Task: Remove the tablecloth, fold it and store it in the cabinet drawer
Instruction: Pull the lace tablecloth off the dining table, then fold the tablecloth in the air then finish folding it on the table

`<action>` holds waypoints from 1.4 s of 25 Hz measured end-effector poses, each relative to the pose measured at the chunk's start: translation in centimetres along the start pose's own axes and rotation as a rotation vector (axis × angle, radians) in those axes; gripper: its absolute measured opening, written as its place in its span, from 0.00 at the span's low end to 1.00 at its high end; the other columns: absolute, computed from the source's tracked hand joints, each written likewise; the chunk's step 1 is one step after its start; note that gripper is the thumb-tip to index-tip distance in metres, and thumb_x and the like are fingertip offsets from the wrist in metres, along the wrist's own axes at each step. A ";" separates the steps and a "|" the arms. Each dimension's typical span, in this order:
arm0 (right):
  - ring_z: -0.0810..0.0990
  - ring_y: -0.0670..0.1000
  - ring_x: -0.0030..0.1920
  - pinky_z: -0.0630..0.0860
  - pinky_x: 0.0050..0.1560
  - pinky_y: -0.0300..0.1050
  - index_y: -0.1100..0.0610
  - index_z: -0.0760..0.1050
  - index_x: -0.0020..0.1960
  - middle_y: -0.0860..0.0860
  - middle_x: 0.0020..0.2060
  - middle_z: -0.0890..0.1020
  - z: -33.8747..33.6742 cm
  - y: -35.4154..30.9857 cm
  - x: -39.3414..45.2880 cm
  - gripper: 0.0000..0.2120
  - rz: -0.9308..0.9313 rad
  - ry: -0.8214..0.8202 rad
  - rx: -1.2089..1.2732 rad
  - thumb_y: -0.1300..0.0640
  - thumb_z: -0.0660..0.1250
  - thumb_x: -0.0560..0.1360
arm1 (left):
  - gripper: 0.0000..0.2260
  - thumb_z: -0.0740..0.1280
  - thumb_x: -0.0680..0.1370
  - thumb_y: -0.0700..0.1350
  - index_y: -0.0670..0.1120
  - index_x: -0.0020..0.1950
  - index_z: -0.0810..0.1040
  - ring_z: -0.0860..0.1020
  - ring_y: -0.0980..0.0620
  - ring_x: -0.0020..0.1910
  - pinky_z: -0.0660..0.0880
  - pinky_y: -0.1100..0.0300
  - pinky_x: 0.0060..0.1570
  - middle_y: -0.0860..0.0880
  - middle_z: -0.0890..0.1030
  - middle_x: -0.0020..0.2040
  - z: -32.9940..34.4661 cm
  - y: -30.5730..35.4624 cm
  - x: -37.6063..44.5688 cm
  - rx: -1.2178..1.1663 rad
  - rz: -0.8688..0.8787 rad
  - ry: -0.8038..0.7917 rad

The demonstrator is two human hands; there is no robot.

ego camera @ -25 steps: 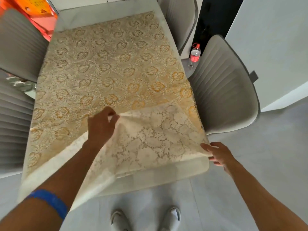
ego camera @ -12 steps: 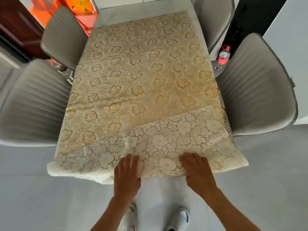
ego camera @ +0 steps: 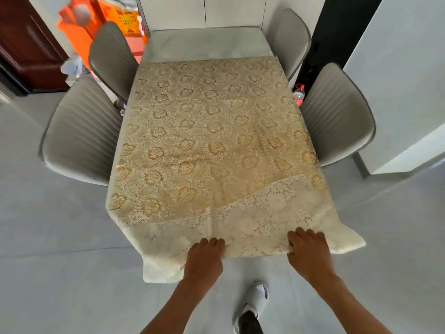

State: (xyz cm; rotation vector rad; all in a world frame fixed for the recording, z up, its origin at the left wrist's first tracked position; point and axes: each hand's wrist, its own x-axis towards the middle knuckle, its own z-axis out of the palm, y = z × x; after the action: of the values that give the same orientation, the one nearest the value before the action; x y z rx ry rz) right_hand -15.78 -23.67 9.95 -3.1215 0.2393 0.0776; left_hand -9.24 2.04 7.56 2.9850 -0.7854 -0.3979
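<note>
Tablecloth (ego camera: 212, 131) near edge is gripped by left hand (ego camera: 204, 257) and right hand (ego camera: 309, 253), fingers apparently curled over it; pull evenly toward you, keeping both corners level.

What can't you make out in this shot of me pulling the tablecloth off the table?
- Head view: cabinet drawer is not in frame.
- Near table edge: covered by the tablecloth.
- Left hand and right hand: fingertips hidden, curled into the cloth.
- Bottle: label too small.
- Orange boxes: blurred.
</note>
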 end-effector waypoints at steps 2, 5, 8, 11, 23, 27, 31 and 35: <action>0.78 0.58 0.33 0.73 0.37 0.50 0.56 0.75 0.35 0.51 0.31 0.78 -1.4 -2.8 -5.3 0.11 0.083 -0.059 0.012 0.64 0.73 0.56 | 0.17 0.58 0.74 0.39 0.48 0.62 0.73 0.77 0.47 0.53 0.74 0.55 0.49 0.49 0.81 0.54 0.2 -0.6 -5.5 -0.072 0.024 0.023; 0.76 0.56 0.37 0.67 0.39 0.47 0.54 0.68 0.36 0.49 0.33 0.74 -3.0 -6.3 -11.6 0.08 0.194 -0.139 0.117 0.64 0.65 0.62 | 0.17 0.59 0.73 0.40 0.49 0.60 0.74 0.77 0.47 0.52 0.72 0.57 0.45 0.50 0.81 0.52 0.2 -1.8 -12.3 -0.183 0.046 0.046; 0.73 0.56 0.30 0.59 0.30 0.43 0.54 0.65 0.34 0.47 0.26 0.69 -4.6 -8.7 -17.5 0.09 0.271 -0.115 0.268 0.65 0.63 0.63 | 0.15 0.60 0.71 0.41 0.50 0.56 0.76 0.77 0.48 0.50 0.65 0.60 0.40 0.51 0.81 0.48 -0.3 -2.2 -19.1 -0.277 0.022 0.027; 0.72 0.56 0.27 0.64 0.33 0.44 0.55 0.69 0.34 0.45 0.24 0.70 -6.6 -9.7 -22.3 0.09 0.236 0.038 0.263 0.68 0.64 0.64 | 0.05 0.59 0.70 0.43 0.50 0.44 0.72 0.76 0.48 0.42 0.64 0.62 0.33 0.52 0.77 0.38 -0.4 -1.1 -25.4 -0.387 -0.036 -0.012; 0.81 0.53 0.59 0.77 0.59 0.43 0.58 0.81 0.35 0.54 0.57 0.81 -13.2 1.2 -41.2 0.11 0.077 0.426 1.404 0.73 0.75 0.62 | 0.10 0.71 0.73 0.53 0.52 0.52 0.82 0.82 0.46 0.51 0.76 0.60 0.47 0.46 0.84 0.51 -1.0 17.9 -35.3 -1.432 -0.131 -0.365; 0.83 0.55 0.56 0.78 0.55 0.43 0.68 0.79 0.36 0.55 0.55 0.84 -16.2 4.8 -46.2 0.14 -0.013 0.362 1.569 0.84 0.70 0.59 | 0.29 0.74 0.71 0.55 0.48 0.69 0.70 0.80 0.45 0.57 0.77 0.52 0.57 0.44 0.78 0.64 -1.1 27.1 -31.5 -1.693 -0.279 -0.335; 0.81 0.59 0.59 0.78 0.58 0.48 0.65 0.81 0.34 0.59 0.55 0.83 -17.4 7.6 -49.6 0.05 -0.090 0.404 1.242 0.70 0.77 0.63 | 0.35 0.76 0.65 0.64 0.43 0.63 0.75 0.84 0.42 0.52 0.82 0.52 0.42 0.40 0.84 0.56 0.6 30.1 -30.9 -2.045 -0.506 -0.776; 0.78 0.58 0.63 0.76 0.61 0.54 0.60 0.83 0.37 0.56 0.54 0.83 -14.6 9.4 -51.4 0.09 -0.076 0.466 0.833 0.64 0.64 0.68 | 0.27 0.78 0.66 0.48 0.40 0.63 0.79 0.82 0.41 0.56 0.77 0.46 0.57 0.40 0.83 0.57 2.5 29.6 -32.8 -1.970 -0.467 -0.840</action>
State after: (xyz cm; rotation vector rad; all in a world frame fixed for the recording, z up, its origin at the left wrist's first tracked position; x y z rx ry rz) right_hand -67.29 -25.34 27.02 -2.2667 0.1077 -0.5909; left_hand -51.60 -7.67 15.70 0.9738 0.3695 -1.3333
